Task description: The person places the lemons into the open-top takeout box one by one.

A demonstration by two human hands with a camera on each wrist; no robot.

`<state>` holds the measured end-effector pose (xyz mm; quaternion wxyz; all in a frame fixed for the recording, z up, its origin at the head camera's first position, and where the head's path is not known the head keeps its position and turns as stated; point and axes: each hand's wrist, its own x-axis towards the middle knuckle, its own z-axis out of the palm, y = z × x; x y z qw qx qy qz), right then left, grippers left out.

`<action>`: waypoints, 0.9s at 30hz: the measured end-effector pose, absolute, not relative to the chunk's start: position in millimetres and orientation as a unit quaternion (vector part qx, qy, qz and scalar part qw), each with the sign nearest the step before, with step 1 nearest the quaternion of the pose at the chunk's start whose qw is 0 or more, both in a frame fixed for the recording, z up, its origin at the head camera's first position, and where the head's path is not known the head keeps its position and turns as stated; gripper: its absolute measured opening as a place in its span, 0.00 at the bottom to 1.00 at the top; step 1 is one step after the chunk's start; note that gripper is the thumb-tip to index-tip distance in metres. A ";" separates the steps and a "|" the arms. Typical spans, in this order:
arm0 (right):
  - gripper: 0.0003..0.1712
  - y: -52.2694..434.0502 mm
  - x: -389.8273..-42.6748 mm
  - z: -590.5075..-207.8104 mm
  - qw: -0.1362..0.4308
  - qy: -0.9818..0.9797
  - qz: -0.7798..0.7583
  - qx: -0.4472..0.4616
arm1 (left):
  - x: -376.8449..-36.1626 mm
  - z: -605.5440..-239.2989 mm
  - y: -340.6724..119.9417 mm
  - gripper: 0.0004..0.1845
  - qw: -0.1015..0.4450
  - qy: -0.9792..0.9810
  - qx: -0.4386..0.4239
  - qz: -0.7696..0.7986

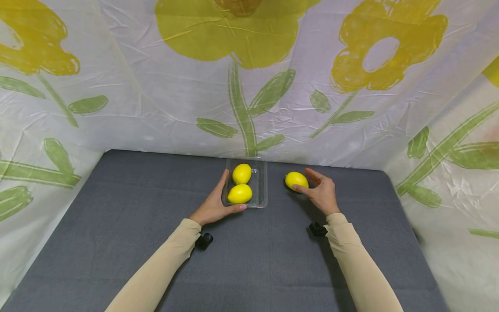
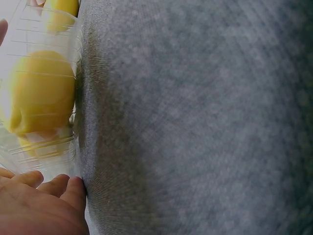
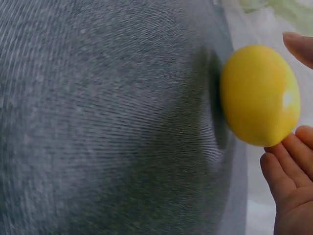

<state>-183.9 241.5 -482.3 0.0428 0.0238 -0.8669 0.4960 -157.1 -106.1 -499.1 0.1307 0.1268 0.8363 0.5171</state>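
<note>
A clear plastic box (image 1: pixel 259 190) stands on the grey cloth with two lemons inside, a rear lemon (image 1: pixel 242 173) and a front lemon (image 1: pixel 239 193). My left hand (image 1: pixel 215 204) holds the box at its front left corner, thumb along the front and fingers on the left side. In the left wrist view, fingertips (image 2: pixel 73 188) touch the see-through wall. To the right of the box, a third lemon (image 1: pixel 296 180) is beside my right hand (image 1: pixel 322 193). The right wrist view shows fingers touching this lemon's (image 3: pixel 260 95) end, while the thumb (image 3: pixel 299 48) appears apart from it.
Grey cloth (image 1: pixel 249 260) covers the table. Behind it and at both sides hangs a white curtain (image 1: pixel 156 108) printed with yellow flowers. The box and loose lemon lie near the table's back edge. A small black camera sits at each wrist.
</note>
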 end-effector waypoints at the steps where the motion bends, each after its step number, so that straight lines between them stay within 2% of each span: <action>1: 0.45 241.9 -184.8 -484.5 0.040 -0.870 0.492 0.021 | -157.2 -499.3 -106.1 0.68 0.130 0.836 0.127 0.517; 13: 0.45 242.2 -191.4 -497.1 0.016 -0.883 0.470 0.013 | -158.8 -501.6 -106.5 0.68 0.127 0.831 0.133 0.525; 27: 0.42 238.0 -192.4 -497.4 0.029 -0.882 0.470 0.013 | -158.1 -501.8 -107.3 0.68 0.127 0.832 0.132 0.524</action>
